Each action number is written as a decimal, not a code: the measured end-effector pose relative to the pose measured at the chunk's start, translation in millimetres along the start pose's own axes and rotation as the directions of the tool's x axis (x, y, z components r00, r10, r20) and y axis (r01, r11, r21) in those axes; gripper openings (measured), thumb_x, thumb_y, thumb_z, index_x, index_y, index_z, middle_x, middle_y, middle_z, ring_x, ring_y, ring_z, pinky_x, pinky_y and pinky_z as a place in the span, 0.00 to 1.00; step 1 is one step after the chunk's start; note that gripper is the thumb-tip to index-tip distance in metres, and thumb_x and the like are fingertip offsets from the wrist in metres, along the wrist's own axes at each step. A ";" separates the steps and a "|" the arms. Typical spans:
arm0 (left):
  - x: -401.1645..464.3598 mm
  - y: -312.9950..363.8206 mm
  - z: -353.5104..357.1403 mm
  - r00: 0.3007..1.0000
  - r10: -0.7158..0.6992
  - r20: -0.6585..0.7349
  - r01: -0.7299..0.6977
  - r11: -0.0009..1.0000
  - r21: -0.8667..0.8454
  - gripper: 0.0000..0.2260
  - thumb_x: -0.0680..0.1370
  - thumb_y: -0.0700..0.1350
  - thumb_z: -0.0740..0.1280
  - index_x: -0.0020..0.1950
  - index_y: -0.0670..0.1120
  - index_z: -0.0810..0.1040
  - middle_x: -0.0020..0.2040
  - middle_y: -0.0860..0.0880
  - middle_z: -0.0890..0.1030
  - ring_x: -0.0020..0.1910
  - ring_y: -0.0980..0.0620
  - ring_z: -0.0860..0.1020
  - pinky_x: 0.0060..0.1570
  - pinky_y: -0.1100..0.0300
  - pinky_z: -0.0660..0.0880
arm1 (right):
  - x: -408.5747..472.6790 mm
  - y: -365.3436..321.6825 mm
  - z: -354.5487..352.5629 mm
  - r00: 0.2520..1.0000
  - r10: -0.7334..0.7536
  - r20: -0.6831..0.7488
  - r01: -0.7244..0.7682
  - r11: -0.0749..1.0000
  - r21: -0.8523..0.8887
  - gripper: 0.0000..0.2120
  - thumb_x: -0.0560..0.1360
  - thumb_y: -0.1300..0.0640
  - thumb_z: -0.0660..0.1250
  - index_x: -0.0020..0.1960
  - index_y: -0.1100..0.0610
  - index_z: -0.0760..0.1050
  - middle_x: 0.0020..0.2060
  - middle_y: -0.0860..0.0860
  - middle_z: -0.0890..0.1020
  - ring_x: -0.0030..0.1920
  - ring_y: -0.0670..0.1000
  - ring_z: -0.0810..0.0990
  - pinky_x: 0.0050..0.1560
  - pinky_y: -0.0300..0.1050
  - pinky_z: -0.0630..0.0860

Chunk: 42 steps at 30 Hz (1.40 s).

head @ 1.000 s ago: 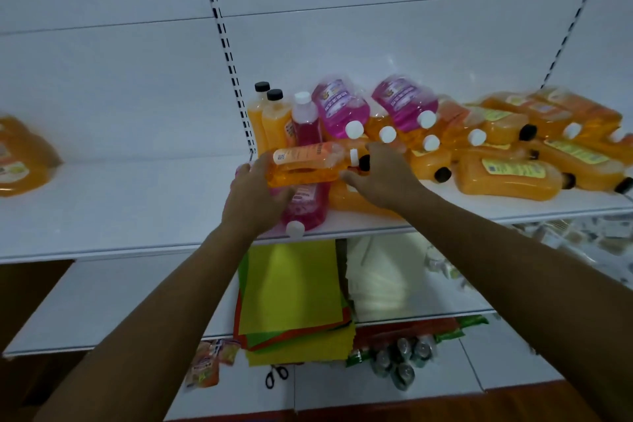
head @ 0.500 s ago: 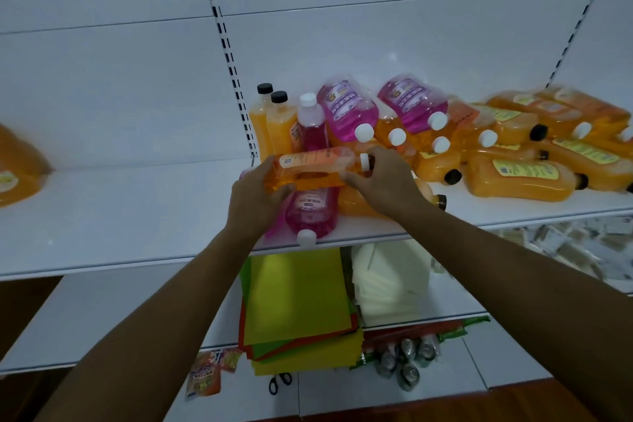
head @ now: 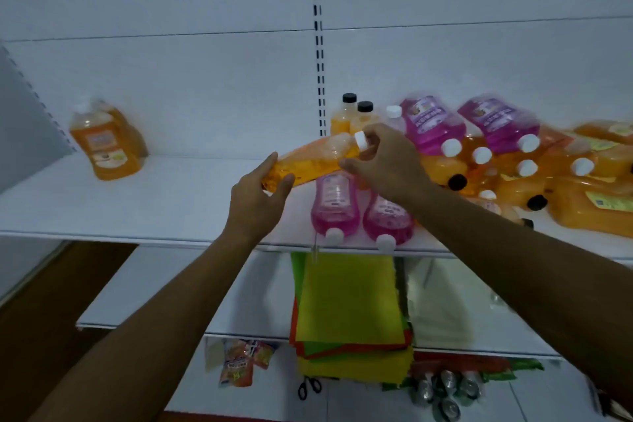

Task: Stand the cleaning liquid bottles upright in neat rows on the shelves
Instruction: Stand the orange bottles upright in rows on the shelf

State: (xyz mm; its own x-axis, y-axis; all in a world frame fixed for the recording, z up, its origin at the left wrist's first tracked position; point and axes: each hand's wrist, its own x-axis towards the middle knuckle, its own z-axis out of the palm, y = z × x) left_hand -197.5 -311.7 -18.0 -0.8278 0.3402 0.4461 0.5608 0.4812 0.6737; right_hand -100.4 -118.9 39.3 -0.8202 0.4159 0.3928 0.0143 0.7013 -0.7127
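A white shelf [head: 144, 202] runs across the middle of the frame, backed by white wall panels and a slotted upright [head: 318, 44] rising through the upper centre. Below it sits a lower shelf [head: 191, 301] carrying a stack of green and yellow cloths [head: 349, 305], with scissors [head: 309, 387], a snack packet [head: 239, 367] and some cans [head: 445, 390] further down near the bottom edge.

At the right, a heap of orange bottles [head: 582, 202] lies tumbled on its sides and is cut off by the frame edge; motion blur smears its labels, so no print can be read. Two large pink bottles [head: 462, 127] lean on the heap. Behind the hands, two black-capped orange bottles [head: 356, 116] stand upright against the back wall, partly hidden. Two smaller pink bottles [head: 359, 212] lie at the shelf's front lip, caps overhanging the edge. At the upper left, upright orange bottles [head: 106, 144] stand alone, blurred.

The held orange bottle [head: 308, 164] is lifted above the shelf in the centre, tilted with its white cap up and to the right. The left hand [head: 257, 202] grips its base, thumb on the near side and the fingers [head: 270, 164] curled over the far side. The right hand [head: 383, 164] pinches the neck just beside the cap, its fingers bent round it; how far they wrap behind cannot be seen.
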 end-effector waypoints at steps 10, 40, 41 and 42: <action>-8.2 -101.4 -114.3 0.961 -0.262 -0.087 0.253 0.962 -0.102 0.24 0.72 0.55 0.73 0.64 0.49 0.71 0.55 0.50 0.79 0.50 0.49 0.78 0.44 0.61 0.73 | 31.5 -109.0 129.2 0.943 -0.326 0.067 0.318 0.942 0.109 0.29 0.68 0.51 0.78 0.65 0.58 0.73 0.55 0.52 0.77 0.48 0.48 0.77 0.47 0.33 0.69; 91.4 -308.1 -216.5 0.845 -0.519 -0.131 0.526 0.850 0.031 0.20 0.76 0.53 0.69 0.66 0.48 0.73 0.61 0.51 0.80 0.49 0.57 0.76 0.42 0.69 0.68 | 153.2 -224.5 406.2 0.802 -0.536 0.265 0.521 0.844 0.129 0.28 0.71 0.52 0.73 0.69 0.53 0.69 0.64 0.51 0.75 0.61 0.54 0.73 0.60 0.52 0.73; 91.9 -309.2 -215.0 0.843 -0.522 -0.130 0.530 0.848 0.027 0.20 0.77 0.53 0.69 0.66 0.48 0.73 0.61 0.51 0.80 0.50 0.56 0.76 0.44 0.68 0.69 | 153.1 -225.2 407.8 0.797 -0.535 0.280 0.527 0.843 0.108 0.29 0.72 0.53 0.72 0.70 0.53 0.67 0.66 0.51 0.74 0.63 0.54 0.71 0.61 0.52 0.71; 92.0 -309.7 -213.9 0.843 -0.522 -0.131 0.529 0.849 0.020 0.20 0.77 0.54 0.69 0.66 0.48 0.73 0.61 0.51 0.80 0.50 0.56 0.77 0.47 0.67 0.70 | 153.1 -225.4 408.5 0.793 -0.532 0.297 0.531 0.843 0.092 0.29 0.73 0.53 0.71 0.72 0.53 0.66 0.67 0.51 0.73 0.64 0.55 0.70 0.61 0.52 0.70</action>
State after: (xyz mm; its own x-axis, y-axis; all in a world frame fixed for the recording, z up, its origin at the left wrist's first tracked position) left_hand -450.5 -602.2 -59.6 -0.9924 -0.0703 0.1014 0.0385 0.6039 0.7961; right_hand -462.8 -449.7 22.7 -0.8280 -0.2154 0.5176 -0.4757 0.7585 -0.4454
